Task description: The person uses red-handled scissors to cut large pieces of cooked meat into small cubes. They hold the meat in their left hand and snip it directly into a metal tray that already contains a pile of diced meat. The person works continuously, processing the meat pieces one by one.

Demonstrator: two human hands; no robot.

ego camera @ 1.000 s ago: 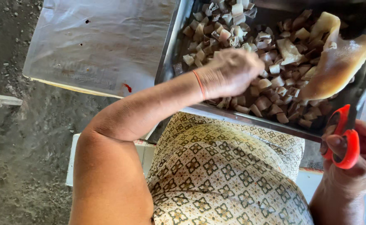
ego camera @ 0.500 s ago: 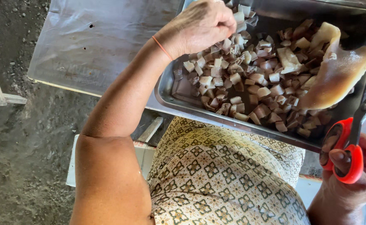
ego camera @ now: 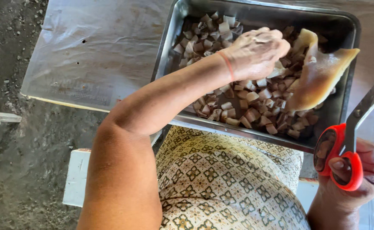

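Reaching over the metal tray (ego camera: pixel 176 47), left hand (ego camera: pixel 255 53) curled among cut pieces (ego camera: pixel 255 106) — grip contents unclear; large pale slab (ego camera: pixel 319 76) beside it. Right hand (ego camera: pixel 357 170) gripped red-handled scissors (ego camera: pixel 344 149) below the tray's corner.

The rectangular steel tray (ego camera: pixel 344 25) under my left hand (ego camera: pixel 257 51) is brushed grey metal with a dull sheen. My right hand (ego camera: pixel 361 170) grips scissors with glossy red plastic handles (ego camera: pixel 344 153) and smooth metal blades. The pale slab of skin (ego camera: pixel 323 76) looks waxy, and clear crinkled plastic sheeting (ego camera: pixel 93 47) covers the table.
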